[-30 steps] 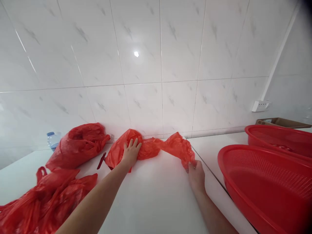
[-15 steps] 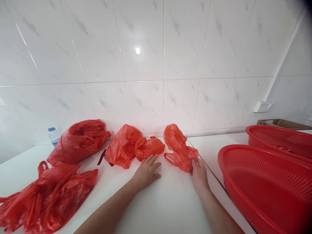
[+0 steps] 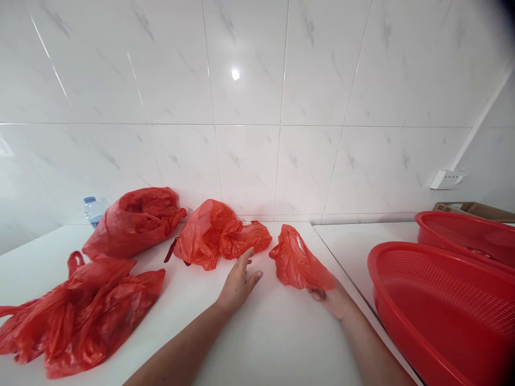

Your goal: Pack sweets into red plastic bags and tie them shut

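Note:
My right hand (image 3: 330, 300) lies palm up at the counter's right side, shut on a crumpled red plastic bag (image 3: 300, 260) that is bunched above the fingers. My left hand (image 3: 238, 284) rests on the white counter (image 3: 281, 343), open and empty, with its fingertips just short of a second crumpled red bag (image 3: 213, 236). Further left sit a rounded, bulging red bag (image 3: 134, 224) and a flattened red bag with a loop handle (image 3: 86, 313). A thin dark red strip (image 3: 171, 250) pokes out from under the second bag.
A small water bottle (image 3: 94, 210) stands behind the bags on the left. Two red perforated plastic basins (image 3: 438, 316) (image 3: 462, 236) sit on a lower surface to the right, with a cardboard box (image 3: 475, 210) beyond. White tiles rise behind the counter.
The right hand has rolled palm up, gathering the bag into a tighter bunch over its fingers. The left hand has lifted its fingers slightly. The view has tilted a little.

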